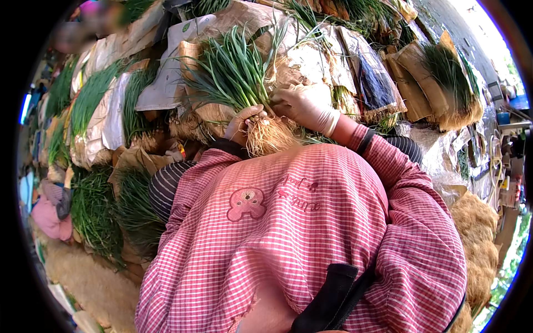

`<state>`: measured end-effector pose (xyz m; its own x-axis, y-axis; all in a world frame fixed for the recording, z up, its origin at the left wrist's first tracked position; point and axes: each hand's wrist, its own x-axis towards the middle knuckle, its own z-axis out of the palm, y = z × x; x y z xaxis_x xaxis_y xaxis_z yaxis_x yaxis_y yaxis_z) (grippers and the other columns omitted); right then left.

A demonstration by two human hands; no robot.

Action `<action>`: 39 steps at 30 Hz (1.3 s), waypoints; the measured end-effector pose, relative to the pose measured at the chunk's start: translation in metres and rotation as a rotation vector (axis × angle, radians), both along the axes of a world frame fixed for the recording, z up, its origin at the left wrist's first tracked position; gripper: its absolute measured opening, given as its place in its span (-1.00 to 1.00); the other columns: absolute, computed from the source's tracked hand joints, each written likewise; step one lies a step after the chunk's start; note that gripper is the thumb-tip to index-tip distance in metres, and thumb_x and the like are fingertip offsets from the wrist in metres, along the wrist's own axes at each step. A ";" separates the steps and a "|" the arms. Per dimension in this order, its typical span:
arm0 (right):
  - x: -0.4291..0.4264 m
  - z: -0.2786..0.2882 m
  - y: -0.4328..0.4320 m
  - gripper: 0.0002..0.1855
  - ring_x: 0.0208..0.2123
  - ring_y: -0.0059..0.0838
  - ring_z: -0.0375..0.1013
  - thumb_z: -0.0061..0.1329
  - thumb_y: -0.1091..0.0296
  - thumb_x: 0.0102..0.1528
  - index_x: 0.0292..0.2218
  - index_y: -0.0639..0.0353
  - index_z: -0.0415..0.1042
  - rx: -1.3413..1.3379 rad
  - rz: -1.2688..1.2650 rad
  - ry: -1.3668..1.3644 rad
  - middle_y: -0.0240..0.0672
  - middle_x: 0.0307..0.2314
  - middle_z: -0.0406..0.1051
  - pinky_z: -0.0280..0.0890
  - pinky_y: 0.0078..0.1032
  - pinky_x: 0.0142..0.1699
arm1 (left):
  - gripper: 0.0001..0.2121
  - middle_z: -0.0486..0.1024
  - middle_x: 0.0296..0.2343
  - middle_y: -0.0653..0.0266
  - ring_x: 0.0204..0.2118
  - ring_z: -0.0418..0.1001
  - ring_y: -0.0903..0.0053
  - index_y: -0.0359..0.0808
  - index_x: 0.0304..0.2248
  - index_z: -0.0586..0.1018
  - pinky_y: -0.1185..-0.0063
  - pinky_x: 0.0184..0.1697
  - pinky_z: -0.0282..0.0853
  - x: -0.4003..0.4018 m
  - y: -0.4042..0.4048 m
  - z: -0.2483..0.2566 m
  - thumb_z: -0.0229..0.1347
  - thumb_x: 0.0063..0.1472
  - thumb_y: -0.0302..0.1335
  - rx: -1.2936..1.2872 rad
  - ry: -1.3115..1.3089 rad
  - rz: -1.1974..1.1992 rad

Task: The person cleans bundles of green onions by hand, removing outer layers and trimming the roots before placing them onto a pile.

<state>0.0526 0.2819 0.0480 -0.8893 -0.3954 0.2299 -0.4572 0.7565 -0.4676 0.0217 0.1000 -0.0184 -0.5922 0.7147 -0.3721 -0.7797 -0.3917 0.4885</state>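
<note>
A bunch of green onions (233, 70) lies before me, its long green leaves fanned away and its pale roots (268, 135) hanging toward my chest. My left hand (242, 124) grips the bunch around the white stem bases, just above the roots. On the other side, my right hand (306, 102) wears a thin whitish glove. Its bent fingers are close against the right edge of the stems; whether they pinch a stalk is hidden. Under both hands are brown paper-like sheets (302, 62) spread over more rooted bundles.
Wrapped green onion bundles (93, 100) line the left side, with loose leafy heaps (93, 212) nearer me. More wrapped bundles (452, 83) lie at right, near clear plastic sheeting (441, 150). A fibrous tan pile (474, 237) is at lower right. Another person (52, 212) is at far left.
</note>
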 end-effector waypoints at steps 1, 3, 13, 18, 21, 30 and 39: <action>0.000 -0.002 0.001 -0.79 -0.50 -0.31 0.38 -0.06 0.32 -0.09 -0.38 0.21 0.35 0.002 -0.001 0.001 -0.18 -0.57 0.37 0.28 -0.45 -0.38 | -0.81 0.44 -0.59 0.17 -0.57 0.42 0.46 -0.38 -0.51 0.43 0.55 -0.43 0.40 -0.001 0.000 -0.003 0.01 -0.01 -0.39 0.018 0.004 -0.001; 0.001 -0.001 -0.004 -0.85 -0.54 -0.30 0.36 -0.09 0.33 -0.08 -0.45 0.19 0.36 0.126 -0.086 0.036 -0.21 -0.63 0.35 0.28 -0.41 -0.40 | -0.82 0.44 -0.60 0.16 -0.55 0.43 0.44 -0.39 -0.52 0.43 0.53 -0.41 0.40 -0.002 -0.001 -0.010 0.00 -0.02 -0.41 0.053 -0.022 0.020; -0.016 -0.023 0.049 -0.81 -0.32 -0.30 0.36 -0.13 0.39 -0.03 -0.33 0.23 0.36 -0.042 -0.002 -0.169 -0.19 -0.40 0.37 0.26 -0.46 -0.20 | -0.77 0.41 -0.36 -0.01 -0.37 0.41 0.32 -0.44 -0.43 0.42 0.45 -0.23 0.35 0.013 0.010 0.025 -0.02 -0.01 -0.40 0.154 -0.100 0.114; -0.010 -0.039 0.025 -0.70 -0.17 -0.33 0.26 -0.12 0.30 0.00 -0.26 0.31 0.31 -0.131 0.409 -0.154 -0.14 -0.11 0.17 0.20 -0.47 -0.10 | -0.78 0.42 -0.58 0.08 -0.43 0.41 0.28 -0.38 -0.58 0.42 0.37 -0.27 0.36 0.000 -0.003 -0.008 0.00 -0.02 -0.35 0.006 -0.040 0.006; -0.003 -0.029 0.014 -0.78 -0.31 -0.38 0.35 -0.10 0.26 -0.04 -0.36 0.18 0.36 -0.320 0.162 -0.240 -0.24 -0.34 0.29 0.27 -0.49 -0.20 | -0.77 0.41 -0.54 0.03 -0.39 0.40 0.22 -0.38 -0.61 0.44 0.33 -0.22 0.33 -0.004 -0.003 -0.019 0.01 -0.04 -0.34 0.051 -0.021 -0.009; -0.008 -0.057 0.065 -0.85 -0.47 -0.31 0.40 -0.18 0.35 -0.04 -0.39 0.14 0.36 0.490 -0.262 -0.259 -0.22 -0.49 0.39 0.30 -0.45 -0.34 | -0.41 0.18 -0.06 0.17 -0.17 0.25 0.44 -0.32 0.02 0.04 0.48 -0.08 0.20 0.009 0.005 0.010 -0.01 0.02 -0.37 0.363 -0.012 0.007; -0.094 -0.071 0.046 -0.68 -0.55 -0.17 0.37 -0.27 0.19 -0.02 -0.58 0.24 0.38 0.450 -0.215 -0.091 -0.10 -0.66 0.35 0.27 -0.36 -0.41 | -0.80 0.29 -0.57 0.42 -0.45 0.25 0.64 -0.21 -0.30 0.29 0.61 -0.31 0.19 0.000 -0.007 0.039 -0.01 0.05 -0.50 0.487 0.175 0.153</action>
<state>-0.0409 0.3274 -0.0232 -0.9699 -0.2434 -0.0034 -0.2417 0.9647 -0.1046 0.0222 0.0929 0.0211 -0.7267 0.6804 0.0947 -0.6190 -0.7084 0.3391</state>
